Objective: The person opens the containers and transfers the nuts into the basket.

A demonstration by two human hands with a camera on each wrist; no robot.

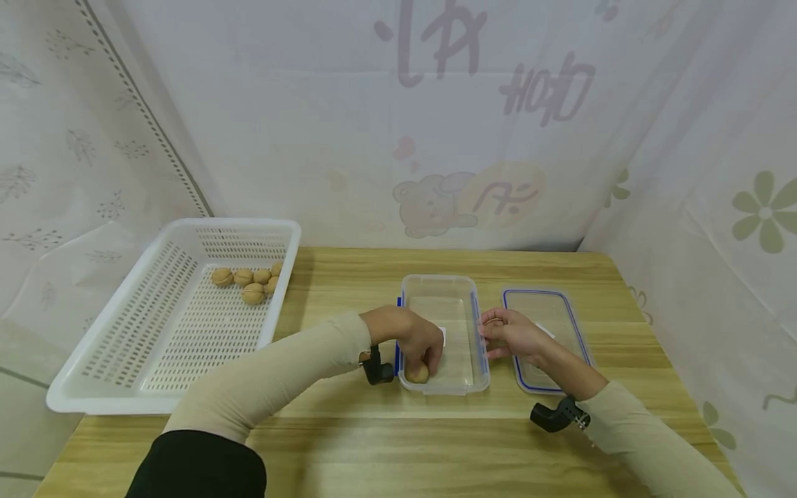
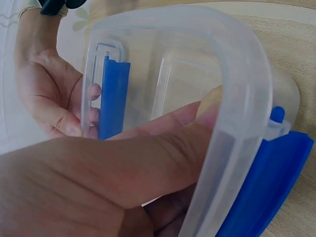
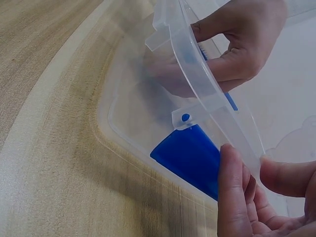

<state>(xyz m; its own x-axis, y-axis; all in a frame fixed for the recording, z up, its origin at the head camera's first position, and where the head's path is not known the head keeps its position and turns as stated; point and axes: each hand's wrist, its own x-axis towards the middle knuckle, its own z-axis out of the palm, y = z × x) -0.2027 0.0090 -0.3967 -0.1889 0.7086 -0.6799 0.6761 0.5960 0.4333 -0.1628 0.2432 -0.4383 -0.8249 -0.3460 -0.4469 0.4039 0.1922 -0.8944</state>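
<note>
Inside a clear plastic container [image 1: 459, 363] with blue side clips, my left hand [image 1: 425, 339] reaches down into the front left corner. Its thumb and fingers pinch a walnut [image 1: 418, 374] close to the container floor. In the left wrist view the walnut [image 2: 210, 101] shows partly behind the thumb and the rim. My right hand [image 1: 515, 335] holds the container's right wall, with thumb and fingers on either side of the rim, as the right wrist view shows. A blue clip [image 3: 190, 160] hangs down beside those fingers.
To the left stands a white perforated basket [image 1: 133, 304] with several walnuts [image 1: 252, 293] at its right side. A clear lid [image 1: 540, 305] with a blue seal lies right of the container, partly under the right hand. Patterned curtains [image 1: 311, 138] surround the wooden table [image 1: 349, 449].
</note>
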